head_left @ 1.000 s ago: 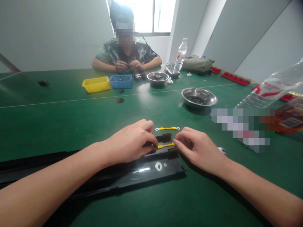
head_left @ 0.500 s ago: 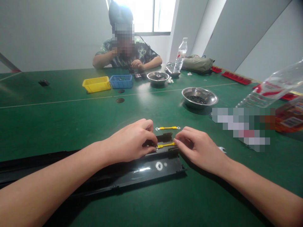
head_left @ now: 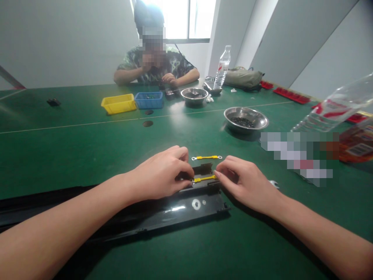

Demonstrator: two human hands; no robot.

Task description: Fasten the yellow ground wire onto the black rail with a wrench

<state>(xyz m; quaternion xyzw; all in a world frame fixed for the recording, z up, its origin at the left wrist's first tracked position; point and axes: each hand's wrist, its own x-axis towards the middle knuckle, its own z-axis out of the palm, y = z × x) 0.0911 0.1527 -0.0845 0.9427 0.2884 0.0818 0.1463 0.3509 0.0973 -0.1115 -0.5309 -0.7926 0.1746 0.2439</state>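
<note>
A short yellow cable with ring terminals (head_left: 204,179) runs between my two hands, over the end of a long black plastic channel (head_left: 175,214). My left hand (head_left: 163,173) pinches near its left terminal, close to the channel's inner wall; the fingertips partly hide what is there. At the other end, the thumb and forefinger of my right hand (head_left: 243,182) are closed on the cable's right tip. A second yellow cable (head_left: 206,157) lies on the table just beyond the channel. Part of an open-end wrench (head_left: 274,184) shows behind my right hand.
A steel bowl of small dark parts (head_left: 246,119) stands beyond my right hand. Further off are a yellow bin (head_left: 119,104), a blue bin (head_left: 149,100) and another steel bowl (head_left: 194,95). A large bottle (head_left: 335,105) leans in at right. A person (head_left: 157,66) sits opposite.
My hands and the yellow cable hold almost the same position. Across the table, the person's raised hand has shifted slightly.
</note>
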